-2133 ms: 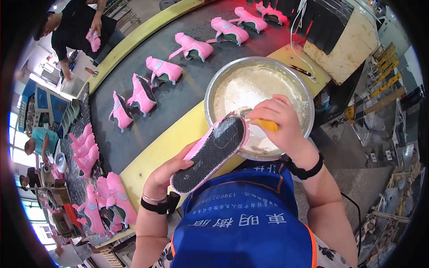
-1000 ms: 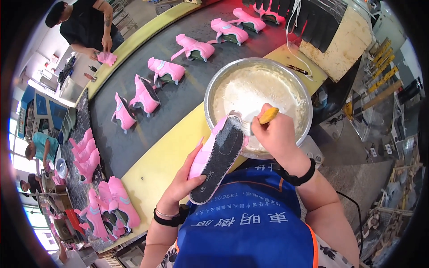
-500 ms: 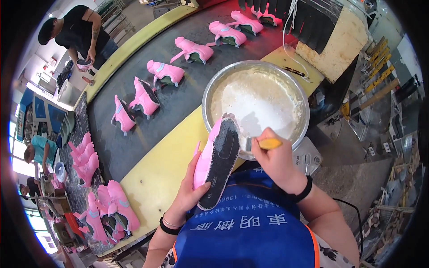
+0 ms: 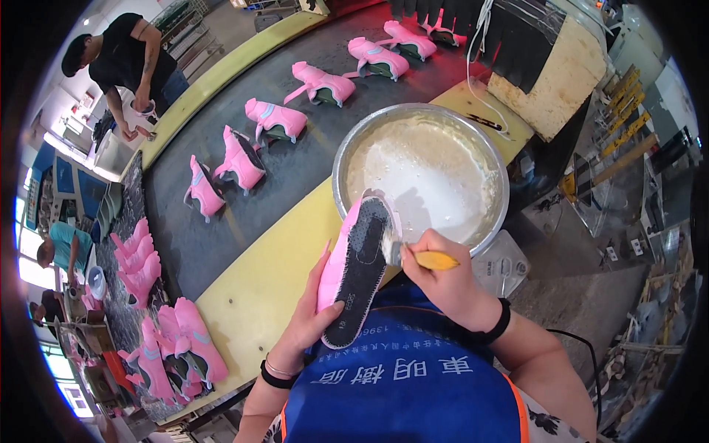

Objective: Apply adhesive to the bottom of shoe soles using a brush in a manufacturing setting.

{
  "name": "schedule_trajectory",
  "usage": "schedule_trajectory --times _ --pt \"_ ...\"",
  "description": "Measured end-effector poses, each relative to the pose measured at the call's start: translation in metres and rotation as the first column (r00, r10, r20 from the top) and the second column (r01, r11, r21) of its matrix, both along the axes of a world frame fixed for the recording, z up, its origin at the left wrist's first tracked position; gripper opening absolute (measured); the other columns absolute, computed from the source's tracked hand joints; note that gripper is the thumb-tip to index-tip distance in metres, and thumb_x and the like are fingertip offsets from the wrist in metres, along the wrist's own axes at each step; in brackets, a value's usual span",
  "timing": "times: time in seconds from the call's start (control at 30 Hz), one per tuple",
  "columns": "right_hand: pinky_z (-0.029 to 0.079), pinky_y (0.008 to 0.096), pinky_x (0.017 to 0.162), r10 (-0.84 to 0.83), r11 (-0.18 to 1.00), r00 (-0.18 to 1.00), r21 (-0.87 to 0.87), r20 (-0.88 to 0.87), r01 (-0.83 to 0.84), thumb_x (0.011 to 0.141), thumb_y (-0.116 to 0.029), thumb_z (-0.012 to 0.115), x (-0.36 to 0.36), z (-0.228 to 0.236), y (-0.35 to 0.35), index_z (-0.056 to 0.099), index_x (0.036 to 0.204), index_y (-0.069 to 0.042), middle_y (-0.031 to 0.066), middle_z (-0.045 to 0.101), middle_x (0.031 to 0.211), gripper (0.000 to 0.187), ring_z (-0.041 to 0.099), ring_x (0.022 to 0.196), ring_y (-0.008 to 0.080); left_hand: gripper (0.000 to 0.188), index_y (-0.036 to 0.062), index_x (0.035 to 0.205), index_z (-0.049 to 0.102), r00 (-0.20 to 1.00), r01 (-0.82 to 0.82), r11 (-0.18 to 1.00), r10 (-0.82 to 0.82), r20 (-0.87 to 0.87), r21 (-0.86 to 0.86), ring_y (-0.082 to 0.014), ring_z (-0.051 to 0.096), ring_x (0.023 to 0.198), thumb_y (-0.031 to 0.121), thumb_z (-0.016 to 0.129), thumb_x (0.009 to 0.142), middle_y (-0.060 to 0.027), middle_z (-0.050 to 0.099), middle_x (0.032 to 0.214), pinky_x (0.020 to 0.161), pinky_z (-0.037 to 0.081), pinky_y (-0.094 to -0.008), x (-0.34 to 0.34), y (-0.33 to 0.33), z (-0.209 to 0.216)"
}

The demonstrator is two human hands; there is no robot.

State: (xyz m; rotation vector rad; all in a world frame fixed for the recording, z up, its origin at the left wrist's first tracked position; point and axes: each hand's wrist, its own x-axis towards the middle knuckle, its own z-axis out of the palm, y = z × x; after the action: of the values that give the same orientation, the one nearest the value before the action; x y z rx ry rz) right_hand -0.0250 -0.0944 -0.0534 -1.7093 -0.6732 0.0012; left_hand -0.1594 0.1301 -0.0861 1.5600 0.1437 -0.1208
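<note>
A pink shoe upper point(image 4: 336, 279) with a black sole board point(image 4: 357, 277) facing up is gripped in my left hand point(image 4: 309, 317), thumb on its heel end. My right hand point(image 4: 445, 282) is closed round a brush point(image 4: 436, 260) with a yellow handle. Its pale bristles touch the right edge of the sole board, near the middle. Whitish paste marks that edge toward the toe. Just beyond the toe stands a wide metal basin point(image 4: 343, 159) holding white, creamy liquid point(image 4: 436, 184).
Several pink shoe uppers point(image 4: 275, 120) stand in a row on the dark conveyor belt point(image 4: 221, 96). More uppers point(image 4: 193, 340) are bunched at the lower left on the yellow-edged table point(image 4: 255, 295). Across the belt a person in black point(image 4: 125, 66) handles something. A clear plastic container point(image 4: 502, 262) sits beside the basin.
My right hand has brought the brush left and slightly down, from the basin's near rim onto the sole board's edge. The person across the belt has lowered a hand toward the table edge.
</note>
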Motion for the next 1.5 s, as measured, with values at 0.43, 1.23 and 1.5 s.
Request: schedule_trajectory --times 0.43,1.23,1.5 --pt "0.047 0.0377 0.058 -0.085 0.968 0.996 -0.238 -0.036 0.074 0.092 -0.015 0.071 0.066 -0.004 0.024 0.057 0.086 -0.002 0.0156 0.061 0.070 0.020 0.062 0.060 0.0305 0.094 0.0017 0.163 0.015 0.996 0.085 0.995 -0.086 0.024 0.041 -0.0303 0.024 0.153 0.027 0.064 0.086 -0.0198 0.024 0.166 0.125 0.018 -0.0429 0.000 0.019 -0.006" --pt "0.046 0.0240 0.060 -0.180 0.982 0.980 0.070 0.088 0.174 0.096 -0.004 0.071 0.006 0.011 0.010 0.062 0.094 0.001 0.0044 0.063 0.078 0.010 0.057 0.067 0.0072 0.068 0.0014 0.150 0.025 0.945 -0.226 0.931 0.138 -0.298 -0.286 -0.0254 0.066 0.114 0.015 0.066 0.096 -0.0254 0.062 0.129 0.097 0.054 -0.0355 -0.037 0.026 -0.037" --pt "0.046 0.0290 0.058 -0.058 0.996 0.997 -0.057 0.046 0.061 0.093 -0.009 0.071 0.025 -0.016 0.038 0.058 0.086 -0.005 0.0075 0.059 0.067 0.015 0.057 0.060 0.0122 0.055 -0.0041 0.132 0.037 0.935 -0.195 0.958 0.117 -0.335 -0.209 -0.0235 0.068 0.107 0.014 0.073 0.094 -0.0234 0.066 0.120 0.091 0.057 -0.0343 -0.048 0.030 -0.043"
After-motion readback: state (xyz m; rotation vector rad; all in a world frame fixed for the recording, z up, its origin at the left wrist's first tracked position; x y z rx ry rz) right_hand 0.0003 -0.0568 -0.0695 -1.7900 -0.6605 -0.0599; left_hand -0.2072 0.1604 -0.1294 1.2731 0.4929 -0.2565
